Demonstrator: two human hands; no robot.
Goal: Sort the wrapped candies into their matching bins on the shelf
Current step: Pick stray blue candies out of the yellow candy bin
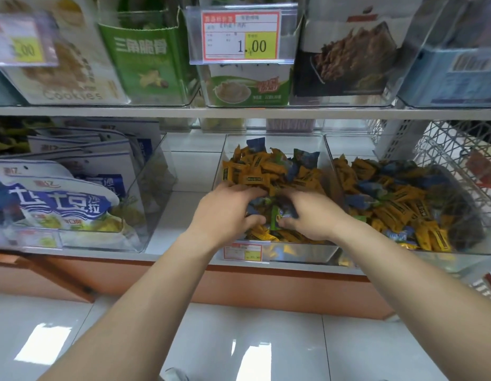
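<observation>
Left hand [227,211] curls into the mixed pile in the middle clear plastic bin [277,254]; can't tell its grip. Right hand [314,215] pinches a small green-wrapped candy [274,217] near the bin front. Best to lift odd colours singly, leaving the orange-wrapped candies [266,171] undisturbed.

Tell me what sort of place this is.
Most likely a shop aisle: a price tag reading 1.00, clear bins heaped with wrapped candies, and bagged snacks stocked alongside.
</observation>
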